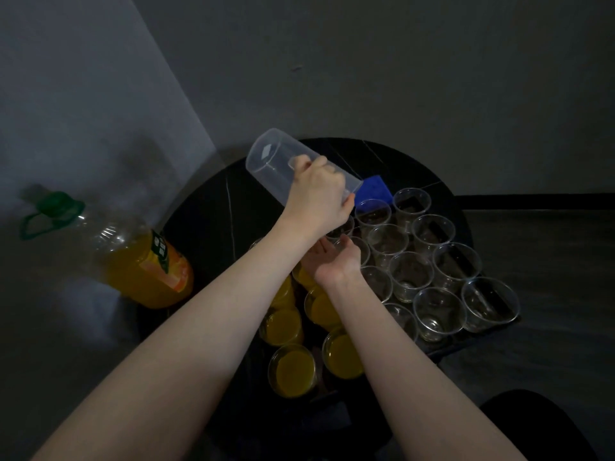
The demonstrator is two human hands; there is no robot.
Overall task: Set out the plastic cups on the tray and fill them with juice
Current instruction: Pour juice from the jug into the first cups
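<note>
From the head camera I see my left hand [317,197] gripping a clear pitcher [286,161] by its handle, tipped steeply with its blue lid [372,191] end pointing down over the far cups. The pitcher looks empty. My right hand [332,259] is relaxed, palm up, beside one cup at the boundary between filled and unfilled ones. Empty cups [439,311] stand in rows on the right part of the dark tray [466,342]; the juice-filled cups [293,369] sit on the left part. A large juice bottle [133,257] stands on the round black tabletop [206,211], left of the tray.
</note>
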